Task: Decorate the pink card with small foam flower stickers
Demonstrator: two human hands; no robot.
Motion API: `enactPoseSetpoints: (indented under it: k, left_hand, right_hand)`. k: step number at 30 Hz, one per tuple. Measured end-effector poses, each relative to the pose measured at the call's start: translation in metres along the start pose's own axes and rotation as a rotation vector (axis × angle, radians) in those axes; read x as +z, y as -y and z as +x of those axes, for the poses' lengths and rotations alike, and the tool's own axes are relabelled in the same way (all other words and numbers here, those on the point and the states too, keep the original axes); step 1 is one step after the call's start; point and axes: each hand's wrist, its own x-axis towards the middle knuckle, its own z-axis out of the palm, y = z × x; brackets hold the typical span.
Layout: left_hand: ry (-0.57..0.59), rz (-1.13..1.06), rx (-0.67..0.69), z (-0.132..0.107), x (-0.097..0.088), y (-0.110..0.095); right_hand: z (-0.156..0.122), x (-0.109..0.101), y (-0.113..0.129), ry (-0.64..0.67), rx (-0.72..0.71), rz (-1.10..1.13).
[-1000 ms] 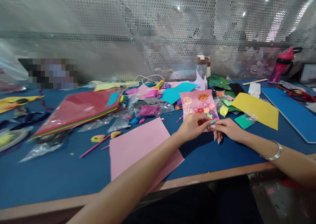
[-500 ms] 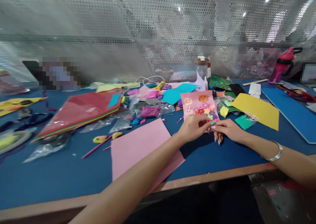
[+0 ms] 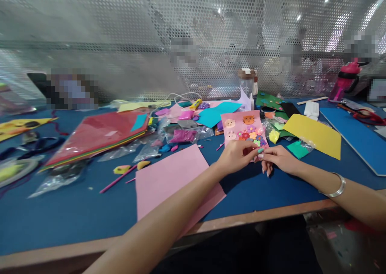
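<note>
My left hand (image 3: 234,155) and my right hand (image 3: 279,158) meet fingertip to fingertip at the lower edge of a decorated pink card (image 3: 228,142). Both pinch closed; whatever sits between the fingers is too small and covered to make out. An orange cat face (image 3: 249,120), pale animal faces (image 3: 230,135) and a cluster of colourful flowers (image 3: 245,136) show on the card, whose bottom part is hidden behind the hands. A larger plain pink sheet (image 3: 175,181) lies under my left forearm.
Red sheets in a plastic sleeve (image 3: 99,135) lie at left, near a purple stick (image 3: 117,179). Bagged purple clay (image 3: 183,136) and a turquoise sheet (image 3: 218,112) lie behind. A yellow sheet (image 3: 315,135), blue board (image 3: 356,137) and pink bottle (image 3: 345,81) are at right.
</note>
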Motion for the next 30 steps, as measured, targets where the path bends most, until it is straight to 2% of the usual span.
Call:
enactPoseSetpoints:
  k: [13, 30]
  left_hand:
    - [-0.022, 0.028, 0.03, -0.0003, 0.0005, 0.0012]
    - [0.022, 0.028, 0.012, 0.0001, -0.0011, -0.0009]
  right_hand:
    - [0.0, 0.0002, -0.0008, 0.005, -0.009, 0.0]
    - [-0.0017, -0.0008, 0.0002, 0.009, -0.016, -0.015]
